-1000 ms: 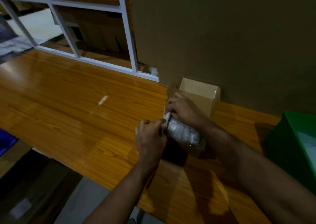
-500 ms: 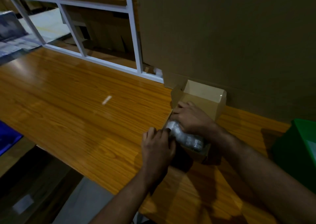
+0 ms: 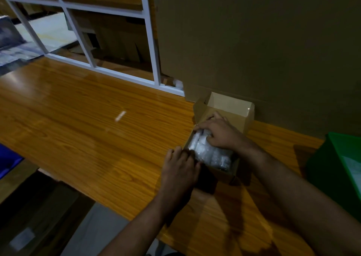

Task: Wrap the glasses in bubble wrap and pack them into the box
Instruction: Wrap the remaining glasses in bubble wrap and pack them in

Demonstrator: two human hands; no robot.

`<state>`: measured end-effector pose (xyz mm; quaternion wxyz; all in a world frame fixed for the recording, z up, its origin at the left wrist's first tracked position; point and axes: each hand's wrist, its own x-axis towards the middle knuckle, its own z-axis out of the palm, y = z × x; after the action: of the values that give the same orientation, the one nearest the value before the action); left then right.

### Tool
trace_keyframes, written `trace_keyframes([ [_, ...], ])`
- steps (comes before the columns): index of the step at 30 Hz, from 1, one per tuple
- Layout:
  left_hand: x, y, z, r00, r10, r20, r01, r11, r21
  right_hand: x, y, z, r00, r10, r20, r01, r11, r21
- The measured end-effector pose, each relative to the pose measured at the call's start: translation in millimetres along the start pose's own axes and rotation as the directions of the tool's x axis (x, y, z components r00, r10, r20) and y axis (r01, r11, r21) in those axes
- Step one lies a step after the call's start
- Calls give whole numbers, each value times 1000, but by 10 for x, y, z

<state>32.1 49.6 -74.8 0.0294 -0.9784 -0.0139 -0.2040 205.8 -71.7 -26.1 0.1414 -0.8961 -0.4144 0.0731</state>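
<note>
A glossy orange-brown wooden table (image 3: pixel 78 130) carries a small open cardboard box (image 3: pixel 230 107), a green plastic bin (image 3: pixel 332 158) and what may be a white tape scrap (image 3: pixel 120 116).

No text, label, brand, number or sign could be read anywhere — the picture was too dim and soft. The box (image 3: pixel 230 107), at about 3 o'clock from the table's (image 3: pixel 78 119) middle, showed plain cardboard with no print. A pale strip (image 3: pixel 120 116) on the table, at about 9 o'clock from the box, bore no marks that could be made out. A small pale rectangle (image 3: pixel 22 238) near the floor at 7 o'clock might have been a label — it was too blurred to tell.
</note>
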Motion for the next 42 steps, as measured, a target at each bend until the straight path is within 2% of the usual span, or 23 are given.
trace_keyframes([
  [5, -15, -4, 8, 999, 29, -34, -32, 995, -96, -87, -143, 60, 997, -70, 33, 76, 965, -252],
  [8, 0, -14, -11, 1000, 27, 15, -26, 997, -76, -117, -261, 111, 997, -80, 16, 81, 938, -337],
  [12, 22, -57, -2, 996, 3, 93, 11, 988, -156, -87, -366, 87, 999, -7, 34, 18, 942, -336],
  [17, -74, -196, -12, 996, 69, 57, -55, 973, -224, -142, -440, 84, 994, 98, -48, -108, 957, -270],
  [19, -74, -233, -48, 993, 84, 86, -62, 971, -232, -157, -537, 110, 990, 139, -3, -134, 950, -283],
  [23, 93, -259, -175, 954, 66, 293, 19, 960, -278, -79, -704, 57, 968, 222, 116, -167, 918, -361],
  [25, 114, -304, -198, 945, 109, 307, -16, 957, -290, -80, -788, 6, 952, 275, 133, -208, 903, -375],
  [28, 30, -404, -178, 950, 175, 258, -87, 944, -319, -229, -909, -44, 936, 350, 35, -322, 893, -315],
  [32, -56, -468, -198, 943, 275, 188, -179, 895, -408, -623, -1048, -112, 921, 341, -188, -385, 871, -306],
  [35, -84, -355, -306, 914, 369, 168, -266, 858, -440, -1026, -1084, -260, 872, 405, -274, -478, 825, -302],
  [38, -146, -158, -439, 877, 458, 142, -340, 803, -489, -1581, -977, -468, 796, 406, -448, -556, 783, -279],
  [40, -201, 3, -485, 854, 511, 94, -397, 759, -516, -2027, -822, -601, 677, 458, -575, -663, 720, -207],
  [42, -237, 193, -517, 842, 539, 39, -429, 711, -557, -2486, -613, -727, 503, 557, -661, -778, 624, -66],
])
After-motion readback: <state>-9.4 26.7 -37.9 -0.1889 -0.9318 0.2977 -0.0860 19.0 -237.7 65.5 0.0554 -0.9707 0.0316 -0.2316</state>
